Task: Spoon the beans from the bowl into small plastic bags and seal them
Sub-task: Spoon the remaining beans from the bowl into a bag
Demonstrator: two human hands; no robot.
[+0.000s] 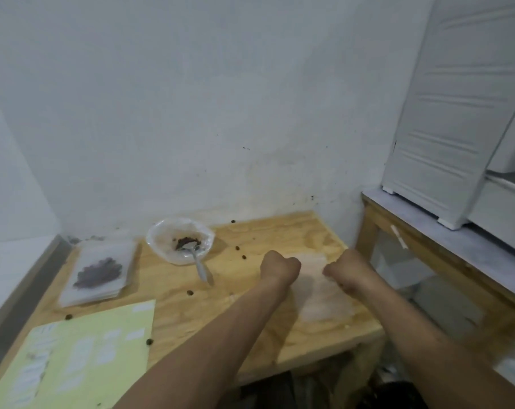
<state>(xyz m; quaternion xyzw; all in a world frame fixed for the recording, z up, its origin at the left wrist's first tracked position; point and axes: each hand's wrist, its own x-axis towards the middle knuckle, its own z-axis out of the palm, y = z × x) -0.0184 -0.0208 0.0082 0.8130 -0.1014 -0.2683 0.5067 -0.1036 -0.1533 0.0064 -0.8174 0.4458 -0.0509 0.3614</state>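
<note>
A clear bowl [179,237] stands at the back of the wooden table [250,320], holding a small heap of dark beans [187,241] and a metal spoon [198,265] whose handle leans over the near rim. Clear plastic bags [324,293] lie flat at the table's right side. My left hand [280,267] and my right hand [348,268] are both curled at the far edge of the top bag, one at each side, and seem to grip it. The fingers are turned away from view. A stack of bags with beans inside [98,273] lies left of the bowl.
A yellow-green sheet with white labels [82,358] covers the front left corner. Several loose beans [241,252] are scattered over the tabletop. A white wall [191,128] is close behind. At the right stands a higher wooden bench [427,249] with a white plastic drawer cabinet [457,113].
</note>
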